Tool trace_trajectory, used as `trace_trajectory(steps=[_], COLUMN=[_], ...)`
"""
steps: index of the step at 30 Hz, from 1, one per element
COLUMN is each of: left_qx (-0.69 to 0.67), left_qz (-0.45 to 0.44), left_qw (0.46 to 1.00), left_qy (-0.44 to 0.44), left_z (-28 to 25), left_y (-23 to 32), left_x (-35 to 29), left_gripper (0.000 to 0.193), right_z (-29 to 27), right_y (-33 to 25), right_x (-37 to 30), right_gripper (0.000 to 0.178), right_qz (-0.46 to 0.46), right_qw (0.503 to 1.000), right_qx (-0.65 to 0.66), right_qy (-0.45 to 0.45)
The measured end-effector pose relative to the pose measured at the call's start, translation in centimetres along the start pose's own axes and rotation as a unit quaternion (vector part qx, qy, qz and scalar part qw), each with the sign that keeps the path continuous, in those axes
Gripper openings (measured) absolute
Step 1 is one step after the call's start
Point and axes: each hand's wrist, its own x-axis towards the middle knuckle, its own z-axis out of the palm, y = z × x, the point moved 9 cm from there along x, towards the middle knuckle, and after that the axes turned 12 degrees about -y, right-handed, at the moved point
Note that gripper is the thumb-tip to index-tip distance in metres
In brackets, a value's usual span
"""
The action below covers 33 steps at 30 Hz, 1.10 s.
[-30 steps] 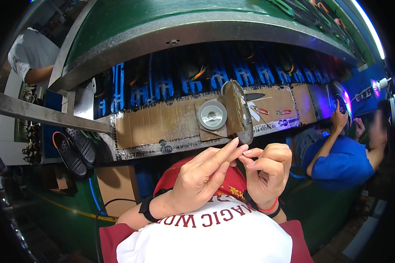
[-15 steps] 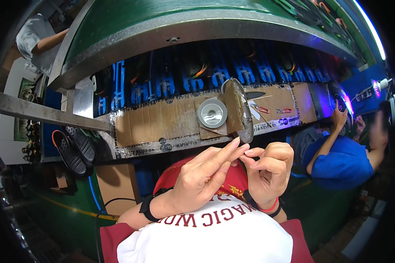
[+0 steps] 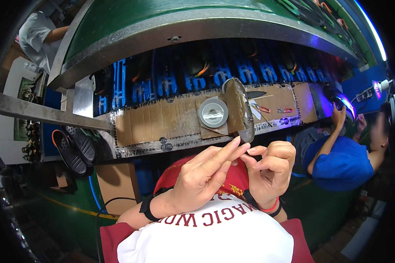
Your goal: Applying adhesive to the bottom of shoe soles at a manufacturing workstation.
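In front of my chest, my left hand (image 3: 202,175) has its fingers stretched out straight, the fingertips pointing up and to the right. My right hand (image 3: 271,168) is closed in a pinch, thumb and forefinger meeting at the left fingertips. Whatever is between those fingers is too small to make out. Just beyond the hands, on the cardboard-covered ledge, sits a round white bowl (image 3: 222,107) with a shiny, clear-looking content. Beside it stands an upright cardboard divider (image 3: 236,105) with a grey, worn edge.
Right of the divider lie two red-handled thread snips (image 3: 263,109) and a dark pointed blade (image 3: 255,94). Black clogs (image 3: 77,151) rest at the left end. Behind the ledge are several blue racks (image 3: 166,83). A person in blue (image 3: 342,162) holds a shoe (image 3: 340,101) at right; another person (image 3: 35,37) is far left.
My hands stay almost in place, with only a slight shift of the right fingers. At the right, the co-worker's shoe has moved a little.
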Motion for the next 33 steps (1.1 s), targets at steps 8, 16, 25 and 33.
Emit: trace_trajectory(steps=[8,16,25,33], left_qx=[-0.003,-0.005,0.014,0.012], left_qz=[0.002,0.014,0.023,0.028], left_qw=[1.000,1.000,1.000,0.999], left_qy=[0.007,0.027,0.013,0.011], left_z=[-0.09,-0.63,-0.42,-0.40], left_y=[-0.03,0.01,0.33,0.40], left_x=[-0.08,-0.22,-0.06,-0.07], left_gripper=[0.041,0.041,0.042,0.042], right_z=[0.24,-0.05,-0.10,-0.15], right_y=[0.15,0.47,0.24,0.24], right_x=[0.09,0.11,0.61,0.82], right_gripper=[0.034,0.034,0.035,0.032], right_qz=[0.000,0.009,-0.004,0.005], right_qw=[1.000,0.998,0.998,0.999], right_qx=[0.014,0.055,0.040,0.025], right_qy=[-0.025,-0.027,-0.044,-0.043])
